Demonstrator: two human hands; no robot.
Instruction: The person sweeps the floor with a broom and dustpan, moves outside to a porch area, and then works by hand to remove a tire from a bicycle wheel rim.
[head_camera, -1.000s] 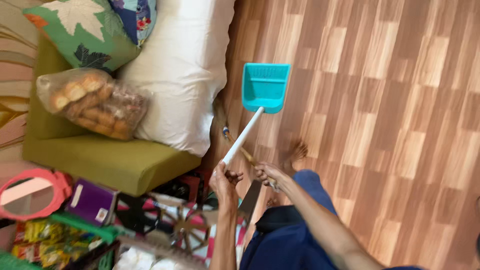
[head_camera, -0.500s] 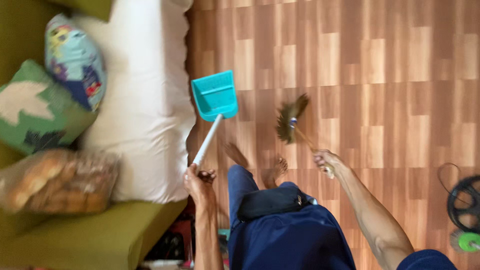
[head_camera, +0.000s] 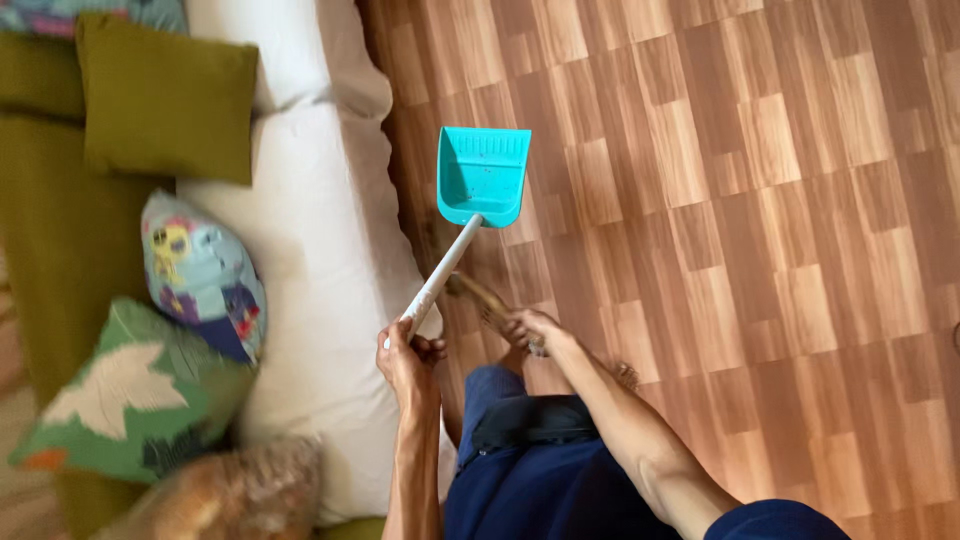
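Observation:
My left hand grips the white handle of a turquoise dustpan, whose scoop hangs over the wooden floor beside the white mattress edge. My right hand is closed on a small hand broom; its bristles point left and sit low behind the dustpan handle, partly hidden. Both arms reach forward from my body, and my dark blue trousers fill the lower middle.
A white mattress lies at the left on a green couch base. On it are an olive cushion, a patterned pillow, a green leaf-print pillow and a clear bag of food.
The view swung left and down. The broom, held out to the right half a second ago, is drawn in beside the dustpan handle. The dustpan stays raised in my left hand.

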